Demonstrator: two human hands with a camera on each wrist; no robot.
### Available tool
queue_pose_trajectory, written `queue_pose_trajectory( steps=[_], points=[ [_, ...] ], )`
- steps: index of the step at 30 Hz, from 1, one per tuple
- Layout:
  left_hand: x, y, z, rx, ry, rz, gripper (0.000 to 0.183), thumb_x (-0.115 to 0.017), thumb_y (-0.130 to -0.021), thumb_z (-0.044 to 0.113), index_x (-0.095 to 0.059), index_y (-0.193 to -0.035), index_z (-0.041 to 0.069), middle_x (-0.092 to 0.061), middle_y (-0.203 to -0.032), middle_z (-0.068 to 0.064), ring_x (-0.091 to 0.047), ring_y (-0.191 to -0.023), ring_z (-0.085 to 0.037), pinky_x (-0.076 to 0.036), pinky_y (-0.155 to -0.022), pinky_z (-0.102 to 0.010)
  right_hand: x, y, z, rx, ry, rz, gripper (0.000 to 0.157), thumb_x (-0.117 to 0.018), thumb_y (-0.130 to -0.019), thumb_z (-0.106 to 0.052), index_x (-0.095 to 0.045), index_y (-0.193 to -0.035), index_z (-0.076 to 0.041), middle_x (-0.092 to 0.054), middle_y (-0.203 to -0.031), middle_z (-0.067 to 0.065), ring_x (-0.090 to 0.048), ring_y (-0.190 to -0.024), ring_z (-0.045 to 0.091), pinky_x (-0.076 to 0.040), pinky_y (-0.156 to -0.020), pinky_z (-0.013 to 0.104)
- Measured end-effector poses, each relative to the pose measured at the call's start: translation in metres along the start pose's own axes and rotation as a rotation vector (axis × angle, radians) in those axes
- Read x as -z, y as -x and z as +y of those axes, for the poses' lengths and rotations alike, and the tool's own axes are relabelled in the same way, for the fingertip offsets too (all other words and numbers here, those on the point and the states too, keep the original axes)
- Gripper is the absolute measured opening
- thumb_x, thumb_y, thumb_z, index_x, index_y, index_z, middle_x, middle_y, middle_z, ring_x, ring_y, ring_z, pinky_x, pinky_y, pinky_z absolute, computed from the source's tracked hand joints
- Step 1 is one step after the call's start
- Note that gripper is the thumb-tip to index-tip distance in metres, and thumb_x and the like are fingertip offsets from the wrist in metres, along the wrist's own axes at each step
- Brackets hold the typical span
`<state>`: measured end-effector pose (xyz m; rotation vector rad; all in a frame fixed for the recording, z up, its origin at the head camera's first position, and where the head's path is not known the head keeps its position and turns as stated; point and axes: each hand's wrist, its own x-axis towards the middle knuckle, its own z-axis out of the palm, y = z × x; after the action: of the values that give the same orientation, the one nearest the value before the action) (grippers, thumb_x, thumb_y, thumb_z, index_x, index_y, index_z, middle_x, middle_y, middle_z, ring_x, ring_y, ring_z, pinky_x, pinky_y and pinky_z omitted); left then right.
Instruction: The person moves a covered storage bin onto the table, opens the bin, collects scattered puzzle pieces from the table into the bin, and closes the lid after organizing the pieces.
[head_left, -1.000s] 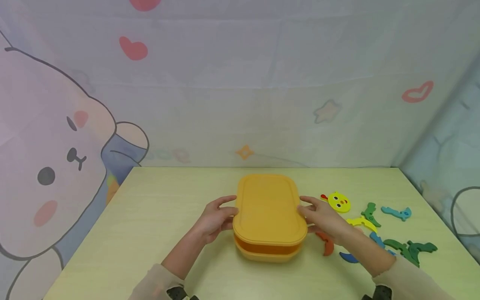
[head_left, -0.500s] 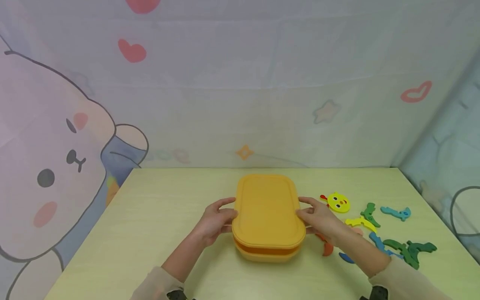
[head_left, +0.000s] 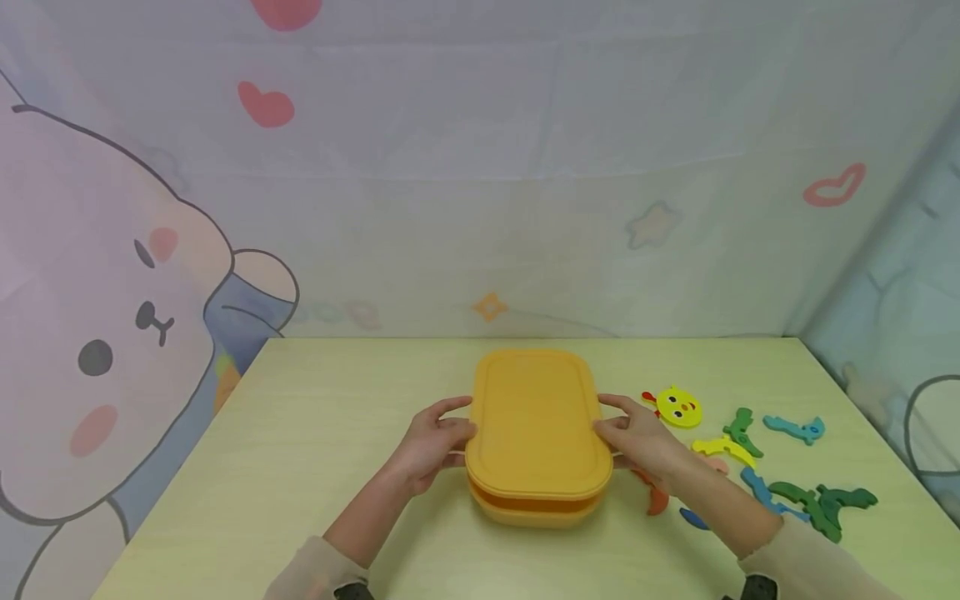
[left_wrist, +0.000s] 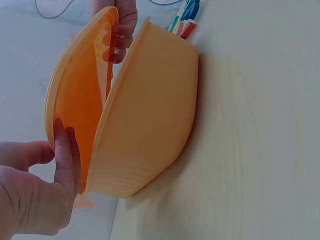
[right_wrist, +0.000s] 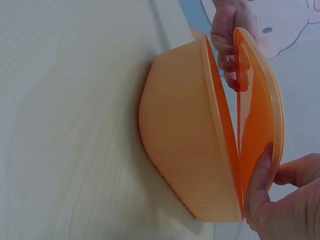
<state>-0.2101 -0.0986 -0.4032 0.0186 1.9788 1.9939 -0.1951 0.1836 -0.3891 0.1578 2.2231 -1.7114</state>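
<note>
A yellow-orange lid (head_left: 538,421) slants over a matching rectangular box (head_left: 536,517) on the table. Its far edge is at the box's rim, while the near edge stands raised, leaving a gap along the front. My left hand (head_left: 429,442) pinches the lid's left side, thumb on top and fingertips underneath, as the left wrist view shows. On the opposite side my right hand (head_left: 639,435) pinches it the same way; in the right wrist view, fingers (right_wrist: 260,182) reach the lid's inner face. The box's contents are hidden beneath the lid.
Right of the box lie flat toy pieces: a yellow smiling face (head_left: 678,407), a yellow curved piece (head_left: 723,451), a light-blue piece (head_left: 795,428), dark green pieces (head_left: 823,504) and a red piece (head_left: 657,498). My right forearm passes over some. A printed cloth (head_left: 450,167) hangs behind the table (head_left: 300,475).
The lid's near edge has come down a little, narrowing the front gap. Both hands keep their pinch on its sides, and the toy pieces lie as before.
</note>
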Motion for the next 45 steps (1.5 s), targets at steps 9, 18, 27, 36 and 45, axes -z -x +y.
queue_pose_trajectory(
  steps=[9,18,27,36,45],
  points=[
    [0.004,0.002,0.003,-0.014,-0.010,0.022,0.052,-0.058,-0.086,0.006,-0.042,-0.135,0.009,-0.063,-0.108,-0.014,-0.064,-0.076,-0.017,-0.054,-0.062,-0.028,-0.004,-0.001,-0.005,0.024,0.003,-0.001,0.060,-0.051,-0.091,-0.014,-0.023,-0.144,-0.009,-0.055,-0.114,0.018,-0.061,-0.085,0.018,-0.055,-0.075,0.036],
    [0.013,0.004,0.006,-0.034,-0.012,0.060,0.050,-0.058,-0.086,0.004,-0.045,-0.133,0.011,-0.064,-0.106,-0.013,-0.065,-0.075,-0.018,-0.054,-0.061,-0.029,-0.013,-0.005,-0.013,0.050,0.023,0.021,0.059,-0.051,-0.091,-0.014,-0.025,-0.143,-0.009,-0.056,-0.112,0.018,-0.062,-0.082,0.018,-0.056,-0.073,0.036],
    [0.025,0.008,0.010,-0.046,-0.023,0.087,0.050,-0.058,-0.086,0.004,-0.045,-0.133,0.013,-0.064,-0.107,-0.013,-0.065,-0.075,-0.018,-0.054,-0.062,-0.030,-0.025,-0.010,-0.022,0.070,0.061,0.033,0.059,-0.051,-0.088,-0.015,-0.027,-0.142,-0.010,-0.055,-0.110,0.017,-0.058,-0.080,0.017,-0.056,-0.070,0.033],
    [0.038,0.013,0.009,-0.037,-0.051,0.114,0.049,-0.056,-0.086,0.003,-0.045,-0.132,0.014,-0.063,-0.106,-0.013,-0.064,-0.075,-0.018,-0.054,-0.062,-0.030,-0.041,-0.013,-0.025,0.127,0.004,0.022,0.057,-0.051,-0.089,-0.010,-0.028,-0.141,-0.007,-0.054,-0.109,0.020,-0.061,-0.072,0.016,-0.056,-0.065,0.033],
    [0.054,0.018,0.005,-0.028,-0.084,0.140,0.048,-0.055,-0.087,0.004,-0.044,-0.133,0.014,-0.063,-0.106,-0.012,-0.064,-0.075,-0.018,-0.054,-0.063,-0.030,-0.058,-0.017,-0.027,0.164,0.023,0.040,0.055,-0.054,-0.089,-0.009,-0.033,-0.140,-0.008,-0.055,-0.106,0.021,-0.063,-0.070,0.019,-0.057,-0.063,0.035]
  ],
)
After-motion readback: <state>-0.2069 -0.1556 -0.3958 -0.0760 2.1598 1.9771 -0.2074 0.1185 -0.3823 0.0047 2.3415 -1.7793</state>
